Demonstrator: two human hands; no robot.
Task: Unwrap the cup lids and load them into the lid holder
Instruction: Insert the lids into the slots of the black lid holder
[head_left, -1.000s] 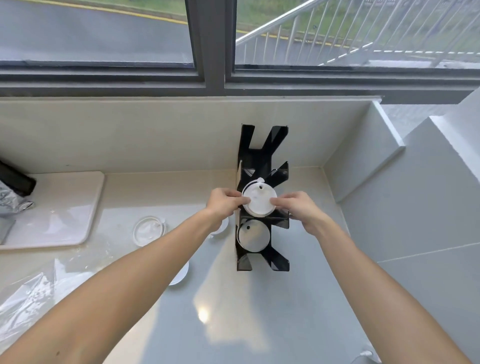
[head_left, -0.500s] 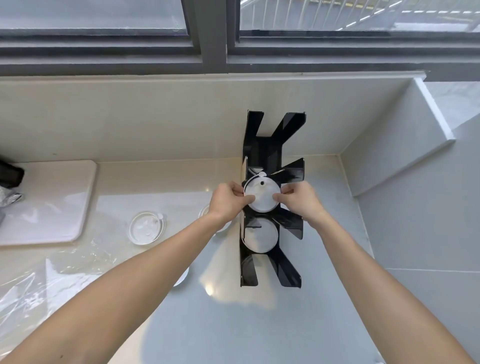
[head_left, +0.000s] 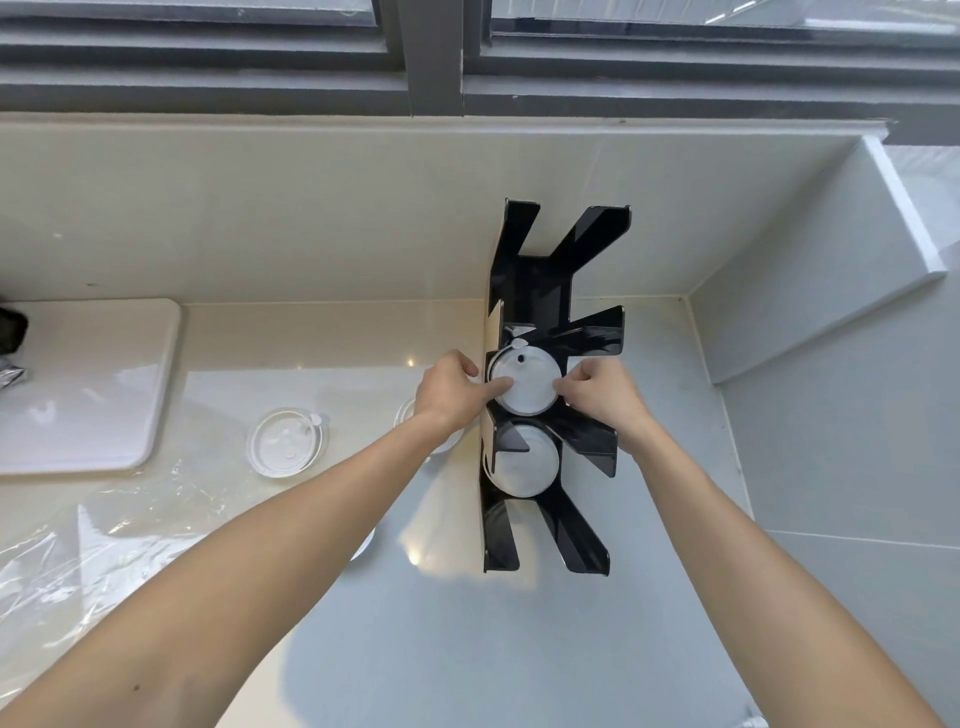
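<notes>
A black lid holder (head_left: 550, 291) with slanted fins stands on the counter against the back wall. A white cup lid (head_left: 525, 382) sits in its middle slot, held from both sides. My left hand (head_left: 451, 391) grips the lid's left edge, thumb on its face. My right hand (head_left: 597, 392) pinches its right edge with curled fingers. Another white lid stack (head_left: 522, 460) fills the slot below. A loose clear lid (head_left: 287, 441) lies on the counter to the left. Two more lids (head_left: 402, 415) lie partly hidden under my left forearm.
Crumpled clear plastic wrap (head_left: 78, 540) covers the counter's near left. A white tray-like board (head_left: 88, 384) lies at far left with a dark object (head_left: 11, 330) at its edge. A white wall ledge (head_left: 831, 270) closes in the right side; a window frame runs behind.
The camera has tilted down and closer, so the holder appears larger. Both hands stay on the lid, which sits a little deeper in the middle slot.
</notes>
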